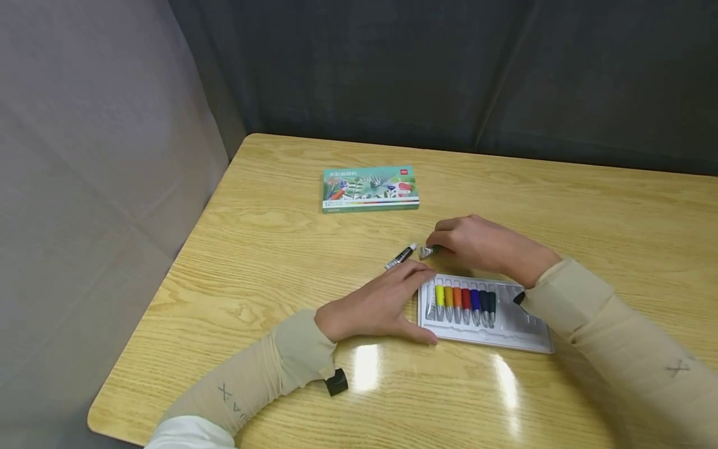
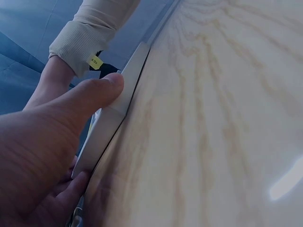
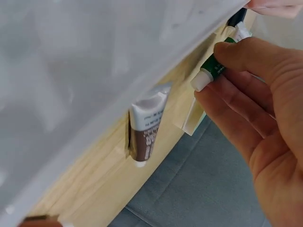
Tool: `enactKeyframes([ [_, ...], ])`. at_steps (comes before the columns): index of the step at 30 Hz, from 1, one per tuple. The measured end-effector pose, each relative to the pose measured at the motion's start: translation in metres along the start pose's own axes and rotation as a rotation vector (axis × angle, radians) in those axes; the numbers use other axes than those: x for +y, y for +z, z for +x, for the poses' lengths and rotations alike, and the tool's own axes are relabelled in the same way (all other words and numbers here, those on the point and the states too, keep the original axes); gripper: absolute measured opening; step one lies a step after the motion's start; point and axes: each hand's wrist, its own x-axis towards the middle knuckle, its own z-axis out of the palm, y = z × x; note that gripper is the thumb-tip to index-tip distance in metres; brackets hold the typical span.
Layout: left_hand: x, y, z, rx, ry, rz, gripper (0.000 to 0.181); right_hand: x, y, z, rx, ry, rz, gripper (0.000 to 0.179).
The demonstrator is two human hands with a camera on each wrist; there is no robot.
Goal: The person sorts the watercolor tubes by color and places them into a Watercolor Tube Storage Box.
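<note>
A white plastic tray (image 1: 524, 330) lies on the table, with several paint tubes (image 1: 465, 302) side by side in its left half, yellow through red and blue to dark green. My left hand (image 1: 373, 305) grips the tray's left end, thumb along the near edge and fingers at the far corner. Beyond the tray, my right hand (image 1: 477, 243) pinches a green paint tube (image 3: 215, 65) between thumb and fingers; its white cap points out of the grip in the right wrist view. A black paint tube (image 1: 401, 256) lies on the table just past the left fingers.
A flat teal paint box (image 1: 370, 189) with a plant print lies farther back. In the right wrist view a brown paint tube (image 3: 147, 125) lies past the tray's edge, and part of a reddish-brown tube (image 3: 42, 221) shows at the bottom left. A dark curtain (image 1: 392, 68) hangs behind the table.
</note>
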Motion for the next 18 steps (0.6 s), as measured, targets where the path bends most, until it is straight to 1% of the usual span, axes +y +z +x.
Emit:
enactKeyframes([
  [8, 0.000, 0.001, 0.000, 0.011, 0.002, 0.008, 0.111, -0.007, -0.006, -0.015, 0.054, 0.008, -0.007, 0.026],
  [14, 0.000, 0.001, 0.001, 0.004, -0.003, 0.002, 0.114, -0.013, -0.007, -0.024, 0.112, -0.031, -0.029, 0.026],
  [18, 0.001, 0.001, 0.001, 0.002, -0.003, 0.005, 0.112, -0.017, -0.009, -0.032, 0.150, -0.043, -0.048, 0.028],
])
